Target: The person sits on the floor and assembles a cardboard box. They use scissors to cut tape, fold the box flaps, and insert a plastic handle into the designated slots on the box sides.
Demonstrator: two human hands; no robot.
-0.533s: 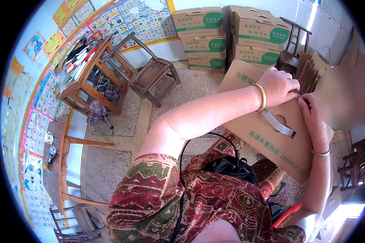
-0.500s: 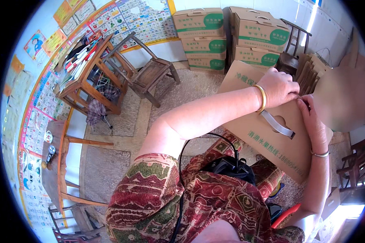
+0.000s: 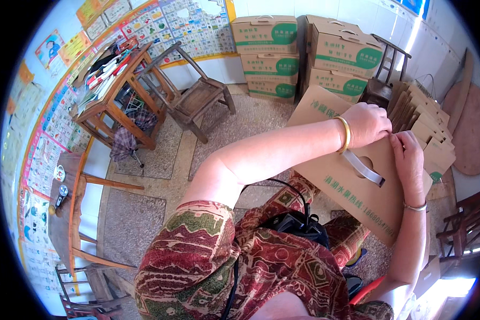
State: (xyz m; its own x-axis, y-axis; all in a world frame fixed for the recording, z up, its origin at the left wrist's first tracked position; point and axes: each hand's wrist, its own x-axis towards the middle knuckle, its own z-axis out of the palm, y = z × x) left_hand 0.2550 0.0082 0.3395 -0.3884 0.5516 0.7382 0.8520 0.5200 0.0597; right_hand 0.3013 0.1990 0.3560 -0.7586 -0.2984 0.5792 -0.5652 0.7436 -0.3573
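A large brown cardboard carton [image 3: 352,176] with green print and a half-round cutout lies tilted in front of me. A pale, shiny strip [image 3: 364,168] with a dark end runs across the cutout, its other end passing below my left wrist. My left hand [image 3: 366,125], with a gold bangle at the wrist, is bent over the carton's upper right part, fingers closed. My right hand [image 3: 409,159], silver bangle below it, meets the left with thumb and fingers pressed together at the carton's edge. The exact bit pinched between the fingertips is hidden.
Green-and-brown boxes [image 3: 265,34] are stacked at the back wall. Flattened cardboard pieces [image 3: 418,114] lean at right, before a round wooden board [image 3: 466,133]. To the left are a wooden chair [image 3: 200,96], a paper-laden wooden stand [image 3: 109,101] and a table [image 3: 64,213].
My right hand's fingers have drawn together beside the left hand's fingertips. Both hands stay at the carton's upper right edge, and the view has shifted slightly.
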